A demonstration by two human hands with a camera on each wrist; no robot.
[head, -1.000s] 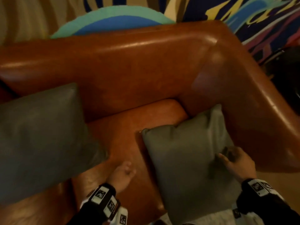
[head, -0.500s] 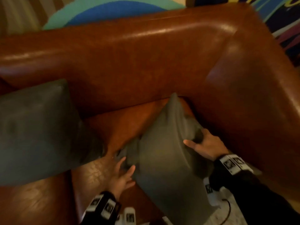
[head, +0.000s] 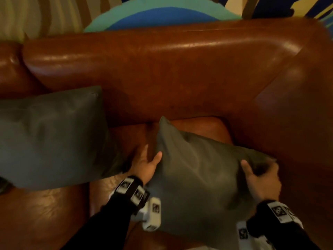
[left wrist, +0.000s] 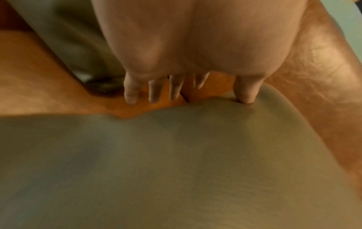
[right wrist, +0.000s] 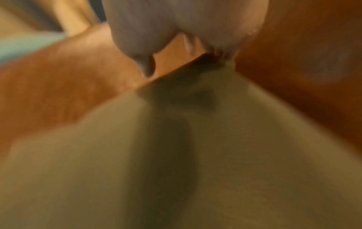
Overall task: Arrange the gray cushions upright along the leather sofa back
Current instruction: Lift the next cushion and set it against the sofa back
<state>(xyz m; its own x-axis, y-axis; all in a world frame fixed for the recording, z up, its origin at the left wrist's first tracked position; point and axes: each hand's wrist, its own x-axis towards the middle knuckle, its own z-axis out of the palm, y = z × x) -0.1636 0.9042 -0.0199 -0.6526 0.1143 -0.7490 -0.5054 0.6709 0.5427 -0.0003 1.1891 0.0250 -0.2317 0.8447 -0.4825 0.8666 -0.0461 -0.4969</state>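
A gray cushion hangs tilted over the seat at the right end of the brown leather sofa, one corner pointing at the sofa back. My right hand grips its bunched right corner, fingers curled round the fabric. My left hand lies at its left edge with straight fingers, the thumb pressing on the cushion's face. A second, darker gray cushion leans against the sofa back at the left. The right wrist view is blurred; it shows the cushion pinched below my right hand.
The right armrest rises close beside my right hand. Bare seat leather lies in front of the left cushion, and a strip of seat shows between the two cushions. A colourful patterned floor lies behind the sofa.
The right cushion, flat by the armrest a second ago, has been lifted and turned with its face toward me. My left hand came off the seat to its left edge.
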